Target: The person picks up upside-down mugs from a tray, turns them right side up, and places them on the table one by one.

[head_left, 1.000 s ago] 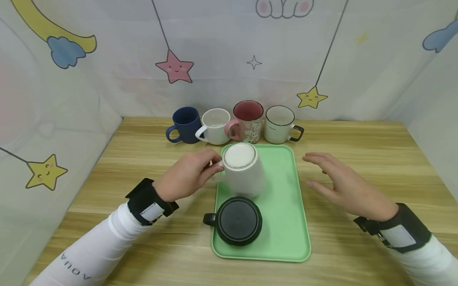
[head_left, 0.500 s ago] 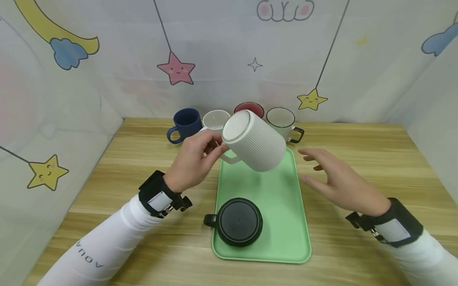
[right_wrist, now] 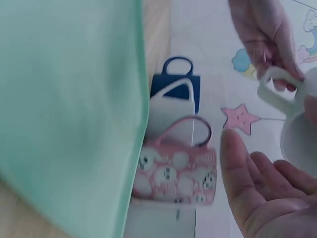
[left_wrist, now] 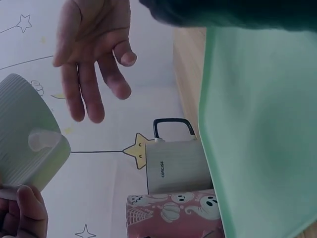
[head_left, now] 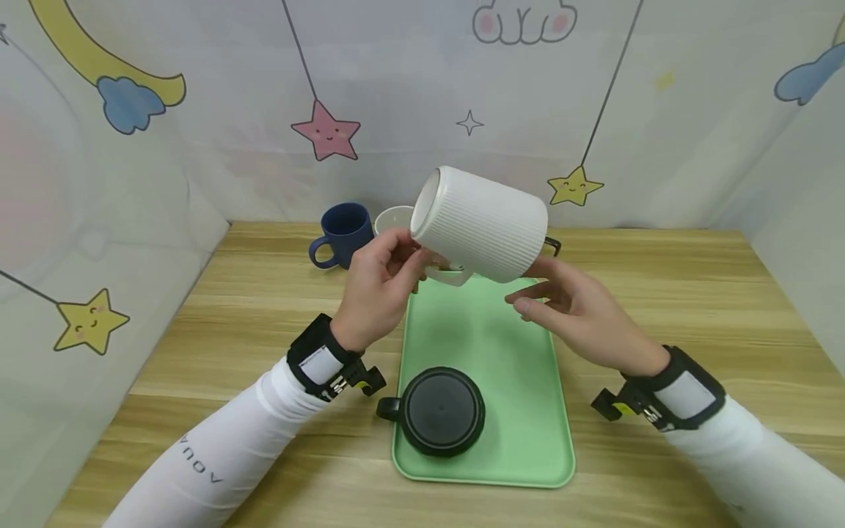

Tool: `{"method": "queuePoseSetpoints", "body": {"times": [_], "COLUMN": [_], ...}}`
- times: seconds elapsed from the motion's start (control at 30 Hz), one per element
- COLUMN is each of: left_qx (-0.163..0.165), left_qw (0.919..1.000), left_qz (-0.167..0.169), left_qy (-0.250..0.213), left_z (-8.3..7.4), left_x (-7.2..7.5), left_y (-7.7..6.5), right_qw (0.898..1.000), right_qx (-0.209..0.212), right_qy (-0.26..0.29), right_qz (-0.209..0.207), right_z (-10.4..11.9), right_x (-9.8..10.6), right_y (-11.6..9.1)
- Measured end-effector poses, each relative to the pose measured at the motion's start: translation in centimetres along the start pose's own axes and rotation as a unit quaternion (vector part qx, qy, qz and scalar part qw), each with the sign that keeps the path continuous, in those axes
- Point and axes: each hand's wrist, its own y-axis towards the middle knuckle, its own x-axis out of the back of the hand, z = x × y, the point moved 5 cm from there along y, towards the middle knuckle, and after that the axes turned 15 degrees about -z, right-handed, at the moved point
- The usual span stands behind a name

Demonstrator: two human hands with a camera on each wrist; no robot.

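Observation:
With its thumb and fingers, my left hand (head_left: 378, 292) pinches the handle of a white ribbed mug (head_left: 488, 224). The mug is held in the air above the tray, tipped on its side, base toward the left and mouth toward the right. Close by the mouth end is my right hand (head_left: 584, 312), fingers loosely extended and holding nothing; in the left wrist view a gap shows between that hand (left_wrist: 96, 54) and the mug (left_wrist: 25, 124). Below, an upside-down black mug (head_left: 442, 411) sits on the green tray (head_left: 521, 411), its handle pointing left over the tray's edge.
Along the back of the wooden table (head_left: 264, 315) stand a navy mug (head_left: 346, 233), a white mug (head_left: 394, 218), a pink ghost-patterned mug (right_wrist: 176, 173) and a dark-handled white mug (left_wrist: 176, 166). The raised mug partly hides them in the head view. A patterned cloth backdrop (head_left: 409, 88) hangs behind.
My left hand has lifted the white ribbed mug off the tray and turned it from upside down onto its side. My right hand has moved left, closer to the mug.

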Motion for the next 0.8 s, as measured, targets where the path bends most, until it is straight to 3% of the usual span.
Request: {"method": "queuePoseSetpoints", "body": {"times": [0.27,0.5,0.67,0.8], "left_qx": [0.022,0.053,0.057,0.059], "left_qw": [0.9982,0.9955,0.9948,0.9944], "left_qz": [-0.017,-0.021,-0.01,0.009], "left_qy": [-0.053,-0.076,-0.084,-0.087], "left_z": [0.4,1.1,1.4,1.5], "left_x": [-1.1,-1.8,-2.0,-2.0], "left_y": [-0.1,-0.3,-0.3,-0.2], "right_qw": [0.987,0.948,0.936,0.935], "right_qx": [-0.072,-0.146,-0.147,-0.139], "right_qy": [0.142,0.273,0.304,0.306], "right_qz": [-0.016,-0.065,-0.1,-0.109], "right_z": [0.5,0.2,-0.3,-0.5], "right_x": [-2.9,-4.8,-5.2,-5.4], "right_y": [1.6,2.4,2.5,2.5]}}
